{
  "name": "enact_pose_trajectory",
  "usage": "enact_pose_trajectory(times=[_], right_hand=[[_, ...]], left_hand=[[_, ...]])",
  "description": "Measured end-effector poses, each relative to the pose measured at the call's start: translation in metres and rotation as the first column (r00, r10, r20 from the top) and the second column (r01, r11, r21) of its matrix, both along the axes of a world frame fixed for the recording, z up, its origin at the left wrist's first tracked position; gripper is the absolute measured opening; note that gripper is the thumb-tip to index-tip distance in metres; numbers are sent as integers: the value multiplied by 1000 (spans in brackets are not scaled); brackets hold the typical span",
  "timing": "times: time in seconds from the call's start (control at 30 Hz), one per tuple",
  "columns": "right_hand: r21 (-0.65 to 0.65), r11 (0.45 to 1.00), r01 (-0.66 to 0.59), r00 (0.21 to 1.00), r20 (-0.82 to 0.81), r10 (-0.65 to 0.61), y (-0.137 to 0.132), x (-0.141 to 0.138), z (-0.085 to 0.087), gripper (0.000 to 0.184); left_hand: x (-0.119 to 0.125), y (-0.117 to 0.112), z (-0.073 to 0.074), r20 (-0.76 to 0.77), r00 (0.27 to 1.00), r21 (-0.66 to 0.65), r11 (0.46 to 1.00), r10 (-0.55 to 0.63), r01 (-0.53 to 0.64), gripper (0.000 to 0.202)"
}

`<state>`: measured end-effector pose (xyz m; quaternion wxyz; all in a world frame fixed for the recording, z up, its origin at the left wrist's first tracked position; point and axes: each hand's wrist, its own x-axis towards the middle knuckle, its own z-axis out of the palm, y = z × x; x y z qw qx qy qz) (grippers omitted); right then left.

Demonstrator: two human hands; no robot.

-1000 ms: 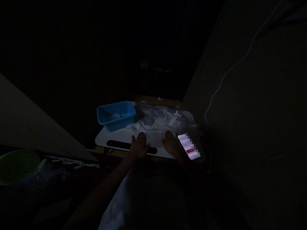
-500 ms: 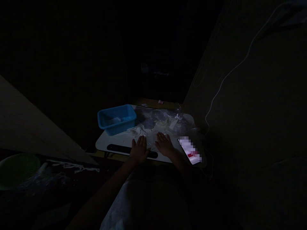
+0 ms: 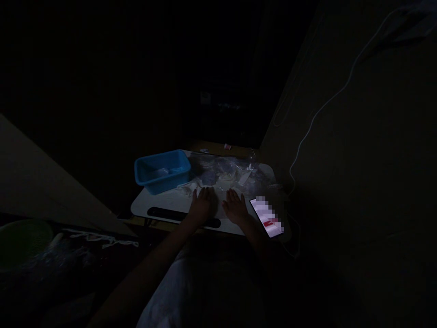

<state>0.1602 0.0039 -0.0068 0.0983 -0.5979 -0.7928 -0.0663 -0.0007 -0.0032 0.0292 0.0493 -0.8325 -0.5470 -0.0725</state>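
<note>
Grips open; left hand [image 3: 201, 205], right hand [image 3: 235, 207] flat near table edge [image 3: 134, 210].

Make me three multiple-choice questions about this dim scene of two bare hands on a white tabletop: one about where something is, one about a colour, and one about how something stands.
1. Where does the lit black smartphone lie?
A. Under the left hand
B. To the right of the right hand
C. Inside a cardboard box

2. What colour is the rectangular plastic tub?
A. Yellow
B. Red
C. Blue

3. How do the hands stand on the white tabletop?
A. Both grip the tub
B. Both lie open and flat
C. Both are clenched into fists

Answers:
1. B: the glowing phone lies just past the right hand, apart from it.
2. C: its walls show blue even in the dim light.
3. B: the fingers are spread and hold nothing.
</note>
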Motion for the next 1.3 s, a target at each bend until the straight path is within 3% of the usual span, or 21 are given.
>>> enact_pose_trajectory(times=[0.1, 0.13, 0.3, 0.47, 0.63, 0.9, 1.0, 1.13, 1.3], right_hand=[[-9, 1000, -13, 1000, 20, 13, -1, 0, 2, 51], [-11, 1000, -13, 1000, 25, 13, -1, 0, 2, 50], [-13, 1000, 2, 1000, 5, -2, 0, -1, 2, 51], [-23, 1000, 13, 1000, -8, -13, 0, -2, 0, 52], [9, 1000, 4, 1000, -5, -4, -1, -1, -2, 52], [-46, 999, 29, 997, -67, -32, 4, 0, 10, 47], [33, 997, -72, 997, -34, 74, 0, -10, 15, 47], [14, 980, -200, 980, 19, 200, -5, -20, 11, 47], [-7, 989, -145, 989, 33, 146, -2, -9, 3, 50]], left_hand=[[25, 10, -13, 51, 975, -22, 976, -217, 218, 41], [30, 12, -19, 65, 970, -25, 971, -234, 236, 42], [26, 12, -42, 90, 986, 21, 990, -139, 138, 43], [7, 4, -39, 40, 999, 10, 1000, -14, 13, 55], [4, 2, -38, 10, 999, 6, 999, 47, -47, 61], [7, 3, -39, 1, 999, -18, 999, 48, -48, 63], [7, 4, -38, 1, 999, -32, 998, 49, -49, 62], [7, 3, -36, 6, 999, -47, 998, 50, -50, 59], [7, 2, -36, 2, 999, -32, 998, 49, -49, 61]])
